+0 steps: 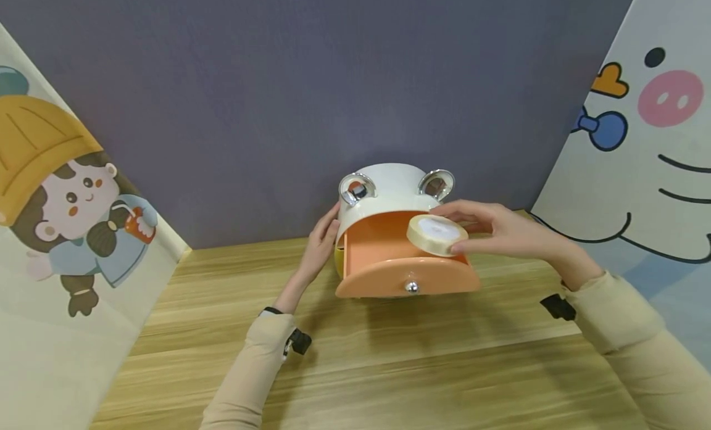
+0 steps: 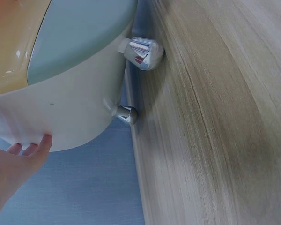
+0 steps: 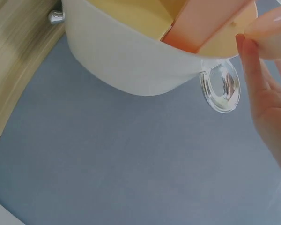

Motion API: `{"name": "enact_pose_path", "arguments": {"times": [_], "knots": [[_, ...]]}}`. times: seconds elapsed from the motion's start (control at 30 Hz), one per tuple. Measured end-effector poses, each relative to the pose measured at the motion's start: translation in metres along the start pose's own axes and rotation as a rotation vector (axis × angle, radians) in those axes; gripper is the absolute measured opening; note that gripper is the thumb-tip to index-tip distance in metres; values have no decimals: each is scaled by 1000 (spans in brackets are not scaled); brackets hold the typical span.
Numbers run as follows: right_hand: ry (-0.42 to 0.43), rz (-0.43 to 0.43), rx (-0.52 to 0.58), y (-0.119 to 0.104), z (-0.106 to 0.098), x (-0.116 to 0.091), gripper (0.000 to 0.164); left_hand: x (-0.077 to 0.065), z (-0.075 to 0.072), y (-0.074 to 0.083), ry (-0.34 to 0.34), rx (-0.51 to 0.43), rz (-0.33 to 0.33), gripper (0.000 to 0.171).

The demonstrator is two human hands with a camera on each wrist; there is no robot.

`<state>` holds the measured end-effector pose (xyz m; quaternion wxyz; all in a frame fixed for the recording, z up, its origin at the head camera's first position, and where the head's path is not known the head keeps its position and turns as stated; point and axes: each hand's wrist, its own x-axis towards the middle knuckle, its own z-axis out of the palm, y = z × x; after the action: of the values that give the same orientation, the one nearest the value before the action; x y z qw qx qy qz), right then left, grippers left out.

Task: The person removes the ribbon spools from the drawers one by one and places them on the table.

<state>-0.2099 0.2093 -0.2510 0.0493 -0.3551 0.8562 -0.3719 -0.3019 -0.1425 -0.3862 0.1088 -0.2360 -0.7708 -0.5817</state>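
Note:
A small white drawer box [image 1: 389, 182] with two silver rings on top stands with its orange drawer [image 1: 408, 278] pulled out. My right hand [image 1: 500, 231] pinches a roll of pale tape [image 1: 439, 235] between thumb and fingers, above the right part of the drawer. The same roll of tape [image 3: 271, 35] shows at the edge of the right wrist view, only partly in frame. On the box's left side rests my left hand [image 1: 319, 243]. In the left wrist view, its fingertips touch the white outer wall [image 2: 79, 115].
The box stands on a wood-grain table [image 1: 355, 368], close to a grey-blue back panel [image 1: 311, 97]. Cartoon-printed side panels [image 1: 72, 232] rise at left and right. Silver feet [image 2: 143, 54] hold the box up. A grey-green front [image 2: 84, 35] and a yellow front show below the orange drawer.

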Motion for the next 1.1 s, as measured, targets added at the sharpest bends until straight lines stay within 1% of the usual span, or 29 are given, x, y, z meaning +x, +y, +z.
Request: {"name": "enact_pose_path", "arguments": {"times": [0.03, 0.23, 0.27, 0.43, 0.63, 0.73, 0.87, 0.93, 0.97, 1.1], "knots": [[9, -1, -11, 0, 0, -2, 58, -1, 0, 5, -5, -4, -10, 47], [61, -51, -68, -1, -1, -12, 60, -1, -1, 7, -6, -8, -18, 47], [70, -61, -80, -1, -1, -13, 60, -1, 0, 3, -1, -6, -8, 47], [121, -89, -137, -3, -1, -23, 63, -2, -1, 4, -7, -16, -3, 49], [147, -93, -161, -1, 0, -34, 63, -2, -1, 3, -9, -28, -2, 48], [158, -58, -153, 2, 2, -42, 63, -2, 0, 3, -6, -30, -10, 47], [185, 34, -143, 6, 5, -56, 64, -1, 1, 4, -8, -34, -27, 47], [196, 65, -136, 9, 5, -63, 64, -1, 1, 6, -11, -36, -38, 48], [201, 67, -137, 11, 6, -66, 64, -1, 1, 8, -12, -35, -42, 48], [206, 46, -101, 19, 8, -74, 64, -5, -1, 27, -19, -30, -53, 48]]}}
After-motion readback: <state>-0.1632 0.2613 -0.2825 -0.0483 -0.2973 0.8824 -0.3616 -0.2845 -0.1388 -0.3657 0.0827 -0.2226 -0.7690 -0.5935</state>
